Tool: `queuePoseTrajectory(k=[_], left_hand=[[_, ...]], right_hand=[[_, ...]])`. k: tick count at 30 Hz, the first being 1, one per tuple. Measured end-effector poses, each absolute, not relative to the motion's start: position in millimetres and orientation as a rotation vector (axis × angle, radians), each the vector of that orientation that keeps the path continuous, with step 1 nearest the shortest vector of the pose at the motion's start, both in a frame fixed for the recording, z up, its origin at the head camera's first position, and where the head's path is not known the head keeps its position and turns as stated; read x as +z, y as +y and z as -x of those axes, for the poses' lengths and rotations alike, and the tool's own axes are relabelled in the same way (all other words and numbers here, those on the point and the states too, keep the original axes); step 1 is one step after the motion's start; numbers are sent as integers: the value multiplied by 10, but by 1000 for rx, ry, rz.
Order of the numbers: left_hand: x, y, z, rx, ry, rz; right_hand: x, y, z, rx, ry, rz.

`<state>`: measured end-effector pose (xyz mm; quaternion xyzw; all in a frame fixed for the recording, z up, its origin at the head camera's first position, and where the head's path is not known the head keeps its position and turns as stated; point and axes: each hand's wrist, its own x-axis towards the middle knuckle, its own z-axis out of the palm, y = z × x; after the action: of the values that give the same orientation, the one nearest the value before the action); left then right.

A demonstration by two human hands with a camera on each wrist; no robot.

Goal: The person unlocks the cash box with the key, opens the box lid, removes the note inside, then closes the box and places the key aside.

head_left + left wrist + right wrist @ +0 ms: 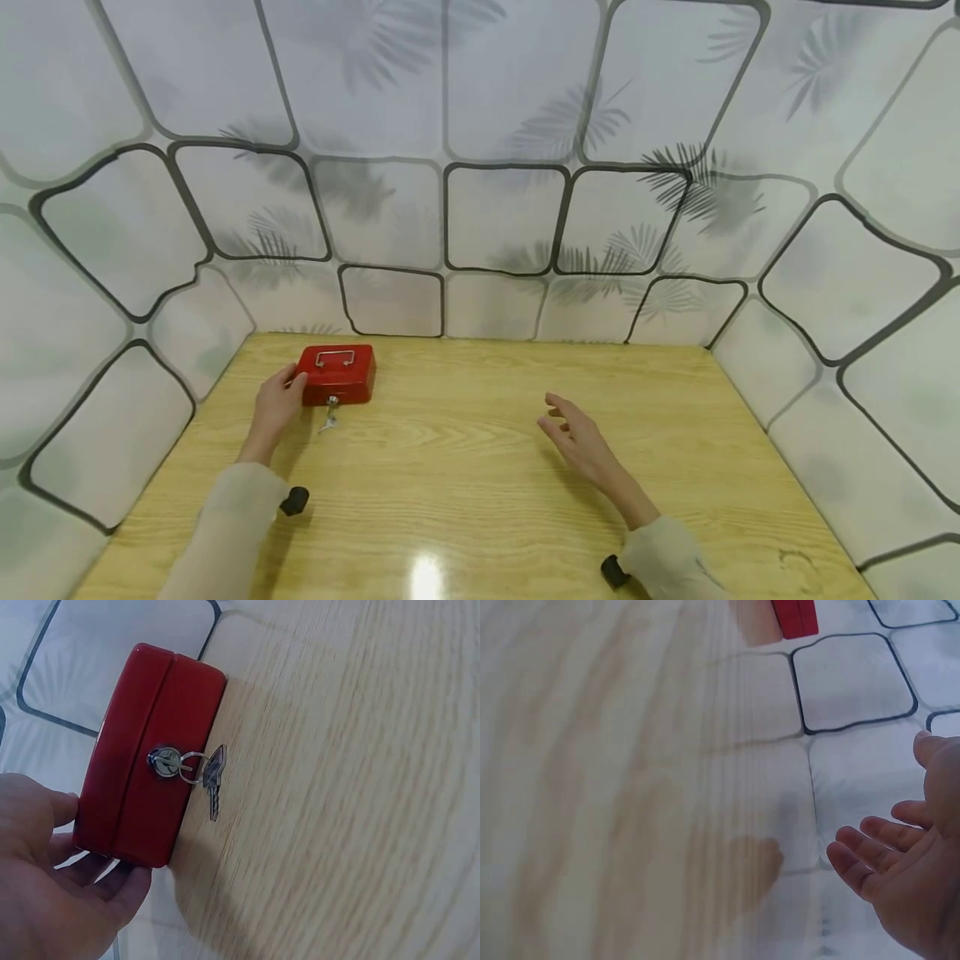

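Observation:
A red metal cash box [337, 377] stands at the back left of the table, with a silver handle [334, 358] on its lid. From the lock in its front face hangs a ring with keys [213, 780]. My left hand [277, 404] holds the box at its left end. In the left wrist view the thumb [64, 808] touches the lid edge and the bent fingers [133, 896] lie against the side. My right hand [581, 446] hovers over the right half of the table, fingers loosely curved, holding nothing.
A light wood-grain table [450, 467] spreads beneath both hands. Pale patterned cloth walls [495, 217] rise along its back and sides, close behind the box. A bright light reflection [426, 575] shows near the front.

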<state>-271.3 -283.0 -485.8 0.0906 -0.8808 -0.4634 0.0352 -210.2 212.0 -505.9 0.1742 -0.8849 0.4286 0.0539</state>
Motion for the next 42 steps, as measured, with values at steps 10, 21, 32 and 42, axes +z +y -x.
queuePoseTrajectory(k=[10, 21, 32, 42], left_hand=[[-4865, -2760, 2734, -1501, -2646, -378], [-4865, -2654, 2700, -1479, -2696, -302], [-4864, -2387, 2587, -1532, -2684, -222], [-4907, -2078, 2490, -1534, -2623, -104]], right_hand=[[-4993, 1658, 2202, 1412, -2690, -607], [-4936, 1110, 2283, 1520, -2686, -688], [-4921, 920, 2332, 1556, -2718, -647], [-4933, 854, 2360, 1554, -2719, -633]])
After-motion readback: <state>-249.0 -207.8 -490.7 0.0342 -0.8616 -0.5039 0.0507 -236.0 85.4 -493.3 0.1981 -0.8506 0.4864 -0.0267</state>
